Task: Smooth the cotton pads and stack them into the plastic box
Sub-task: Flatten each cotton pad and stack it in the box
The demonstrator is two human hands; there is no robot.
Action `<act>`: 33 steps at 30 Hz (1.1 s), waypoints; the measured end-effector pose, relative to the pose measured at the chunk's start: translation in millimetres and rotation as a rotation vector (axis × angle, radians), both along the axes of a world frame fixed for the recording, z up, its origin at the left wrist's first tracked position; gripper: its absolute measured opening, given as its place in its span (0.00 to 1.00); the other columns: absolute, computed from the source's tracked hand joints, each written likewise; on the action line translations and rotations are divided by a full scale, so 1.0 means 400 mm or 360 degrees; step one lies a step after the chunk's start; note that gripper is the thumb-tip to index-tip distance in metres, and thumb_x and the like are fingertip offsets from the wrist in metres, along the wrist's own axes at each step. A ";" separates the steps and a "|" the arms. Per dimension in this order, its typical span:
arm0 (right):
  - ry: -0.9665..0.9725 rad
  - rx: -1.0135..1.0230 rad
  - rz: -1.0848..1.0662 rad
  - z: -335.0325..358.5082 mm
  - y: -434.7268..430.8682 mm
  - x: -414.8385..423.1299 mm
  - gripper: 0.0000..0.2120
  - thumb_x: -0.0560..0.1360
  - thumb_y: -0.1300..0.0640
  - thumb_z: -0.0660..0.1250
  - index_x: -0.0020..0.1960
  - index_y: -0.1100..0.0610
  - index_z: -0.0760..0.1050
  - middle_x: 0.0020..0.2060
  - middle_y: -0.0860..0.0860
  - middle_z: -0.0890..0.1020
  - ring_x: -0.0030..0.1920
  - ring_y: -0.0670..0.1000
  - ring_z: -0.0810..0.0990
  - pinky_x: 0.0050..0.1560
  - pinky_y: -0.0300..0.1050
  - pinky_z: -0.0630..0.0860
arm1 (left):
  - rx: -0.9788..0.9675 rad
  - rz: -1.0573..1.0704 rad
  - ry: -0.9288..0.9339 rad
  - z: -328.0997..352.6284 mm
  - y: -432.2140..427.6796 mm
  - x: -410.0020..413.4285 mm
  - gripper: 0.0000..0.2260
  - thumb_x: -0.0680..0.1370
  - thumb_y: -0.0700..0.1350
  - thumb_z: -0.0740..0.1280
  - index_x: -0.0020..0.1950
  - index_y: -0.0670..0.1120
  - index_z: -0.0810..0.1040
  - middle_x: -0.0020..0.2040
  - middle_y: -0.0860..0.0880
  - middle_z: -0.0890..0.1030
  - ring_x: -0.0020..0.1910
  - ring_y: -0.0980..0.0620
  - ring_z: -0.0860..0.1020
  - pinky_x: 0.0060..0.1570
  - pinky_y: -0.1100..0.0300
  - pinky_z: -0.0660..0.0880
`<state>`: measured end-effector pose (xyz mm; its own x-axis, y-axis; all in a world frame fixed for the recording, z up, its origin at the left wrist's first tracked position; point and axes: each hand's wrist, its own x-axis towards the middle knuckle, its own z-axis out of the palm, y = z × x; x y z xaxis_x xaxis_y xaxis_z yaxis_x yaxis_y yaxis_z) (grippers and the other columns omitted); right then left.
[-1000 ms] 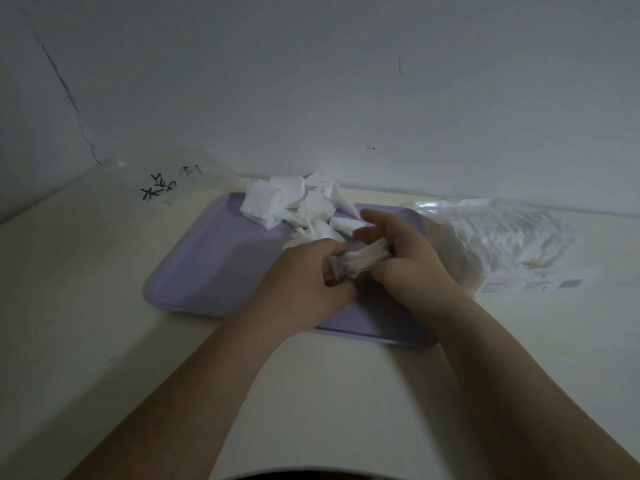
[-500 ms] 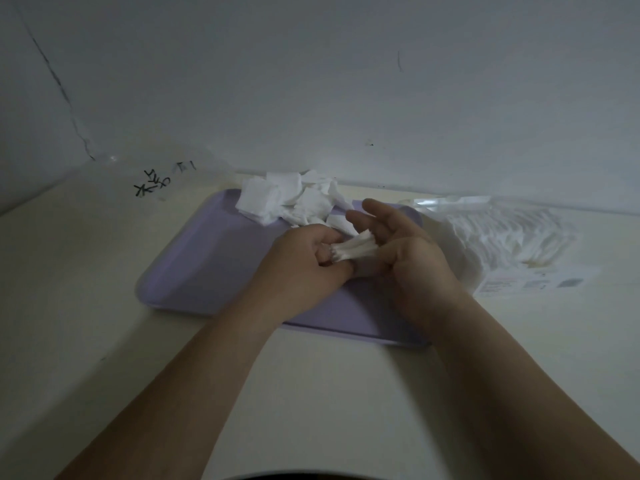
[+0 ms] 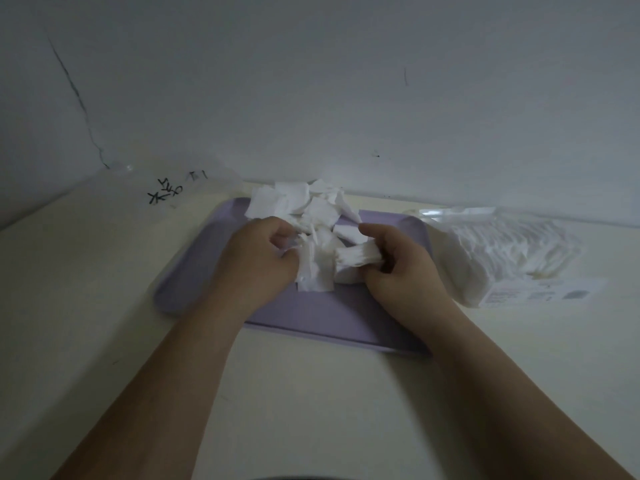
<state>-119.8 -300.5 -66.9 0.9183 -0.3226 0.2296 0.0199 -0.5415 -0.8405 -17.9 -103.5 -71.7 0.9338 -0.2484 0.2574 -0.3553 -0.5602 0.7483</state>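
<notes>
White cotton pads (image 3: pixel 294 202) lie heaped on a lilac tray (image 3: pixel 194 289) just beyond the left hand (image 3: pixel 256 258), which pinches one loose pad (image 3: pixel 313 268). The right hand (image 3: pixel 398 271) beside it grips a small bundle (image 3: pixel 358 256). Most of the heap looks unsmoothed, with nothing stored yet.
</notes>
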 end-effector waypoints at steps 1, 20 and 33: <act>0.0025 0.0002 0.0003 0.002 0.002 0.000 0.26 0.74 0.70 0.67 0.70 0.54 0.77 0.47 0.42 0.83 0.41 0.30 0.78 0.46 0.22 0.70 | 0.0081 -0.0009 0.0001 -0.004 0.010 0.006 0.11 0.75 0.47 0.72 0.56 0.53 0.80 0.48 0.56 0.81 0.44 0.53 0.80 0.47 0.58 0.77; -0.0069 0.0400 -0.0220 -0.020 -0.017 0.013 0.17 0.71 0.54 0.81 0.59 0.49 0.83 0.47 0.47 0.87 0.48 0.48 0.86 0.51 0.45 0.84 | -0.0917 -0.0473 0.0681 0.074 -0.017 -0.049 0.03 0.70 0.41 0.73 0.43 0.47 0.83 0.39 0.46 0.84 0.35 0.53 0.79 0.32 0.57 0.69; -0.0127 0.0630 0.0064 -0.022 -0.010 0.012 0.16 0.76 0.64 0.73 0.62 0.52 0.81 0.48 0.52 0.89 0.52 0.56 0.88 0.60 0.64 0.82 | -0.0737 -0.0423 0.0537 0.028 -0.054 -0.077 0.05 0.78 0.43 0.76 0.47 0.41 0.84 0.37 0.52 0.82 0.31 0.61 0.73 0.34 0.69 0.68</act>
<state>-115.1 -304.5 -75.7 0.9162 -0.3647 0.1660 0.1082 -0.1736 -0.9789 -48.9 -125.1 -60.4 0.9039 -0.4168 0.0959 -0.1399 -0.0763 0.9872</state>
